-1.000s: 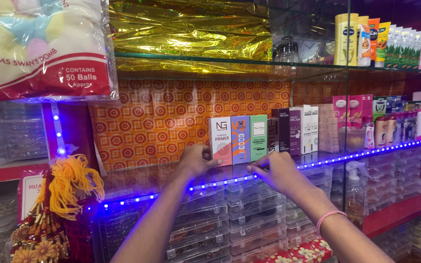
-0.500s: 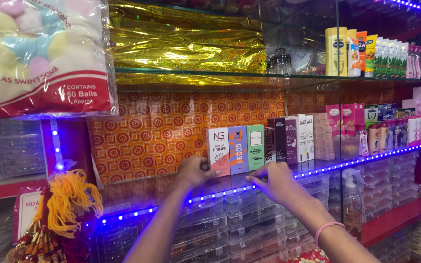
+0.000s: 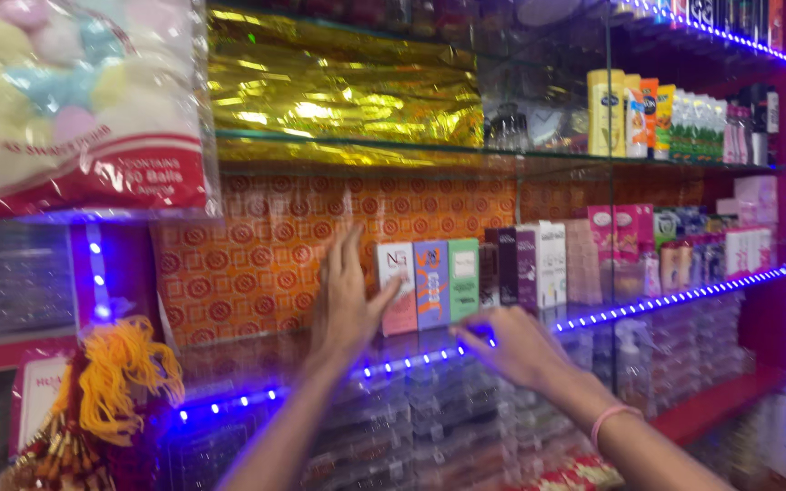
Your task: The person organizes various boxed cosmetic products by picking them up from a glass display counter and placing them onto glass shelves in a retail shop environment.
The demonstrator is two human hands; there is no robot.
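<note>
Left hand (image 3: 346, 305) is raised flat, fingers extended and together, palm toward the shelf back; the thumb is spread and touches the left edge of the pink-and-white carton (image 3: 398, 289); nothing is grasped. Right hand (image 3: 511, 345) is placed lower, at 4 o'clock from the left one, fingers loosely curled with the fingertips at the shelf's front edge on the blue LED strip (image 3: 411, 362); nothing is seen held, though blur prevents certainty. A pink wristband (image 3: 613, 420) is worn on the right wrist. The pink-and-white carton is stood upright at the left end of a row on the glass shelf (image 3: 256, 350), with a blue-purple carton (image 3: 431, 283) touching at 3 o'clock and a green carton (image 3: 463, 279) next after that; darker and white cartons are lined up further right. The orange patterned backing (image 3: 247, 264) is seen behind the left hand. A gold foil roll (image 3: 338, 86) is laid on the shelf above, at 12 o'clock. A bag of pastel cotton balls (image 3: 75, 100) is hung at 10 o'clock, an orange tassel bundle (image 3: 120, 377) at 8 o'clock. Clear plastic boxes (image 3: 429, 427) are stacked below the strip.
</note>
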